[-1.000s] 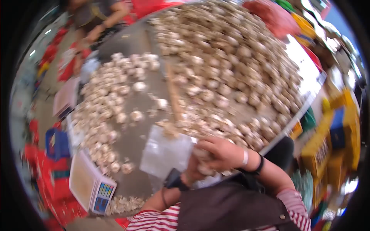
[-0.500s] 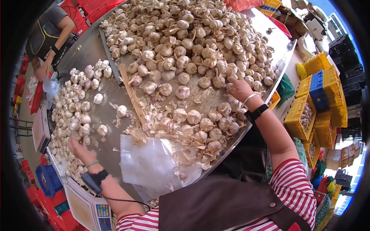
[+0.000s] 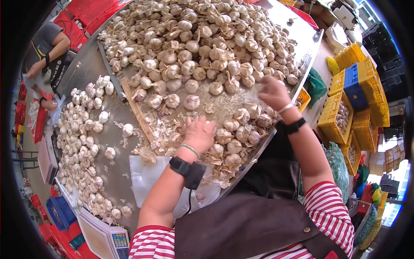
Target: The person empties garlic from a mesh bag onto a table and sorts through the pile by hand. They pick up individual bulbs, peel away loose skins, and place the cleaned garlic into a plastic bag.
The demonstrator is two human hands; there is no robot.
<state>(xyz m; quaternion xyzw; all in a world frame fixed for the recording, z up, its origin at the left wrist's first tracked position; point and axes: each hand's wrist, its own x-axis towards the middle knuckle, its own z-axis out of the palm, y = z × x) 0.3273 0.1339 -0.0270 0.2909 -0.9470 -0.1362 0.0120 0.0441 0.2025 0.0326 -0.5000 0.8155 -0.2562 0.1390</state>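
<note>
A large heap of garlic bulbs (image 3: 185, 47) covers the back of the metal table (image 3: 113, 142). My left hand (image 3: 200, 134) is over the loose skins and bulbs at the near middle; its fingers are bent, and what is under them is hidden. At the right, beside the heap's edge, my right hand (image 3: 274, 93) has its fingers curled in, with their tips blurred. Between my hands and the table's near edge lies a smaller group of bulbs (image 3: 234, 146). Whiter bulbs (image 3: 79, 149) are spread along the left side.
A wooden strip (image 3: 137, 111) and a metal divider (image 3: 110, 69) edge the heap. Plastic sheets (image 3: 146, 175) lie near my apron. A scale (image 3: 97, 231) stands at the lower left, yellow crates (image 3: 330, 125) at the right. A co-worker (image 3: 49, 47) is at the upper left.
My left hand has moved right, from the whiter bulbs to the skins in the middle. My right hand has lifted slightly at the heap's edge. The co-worker's arms have shifted.
</note>
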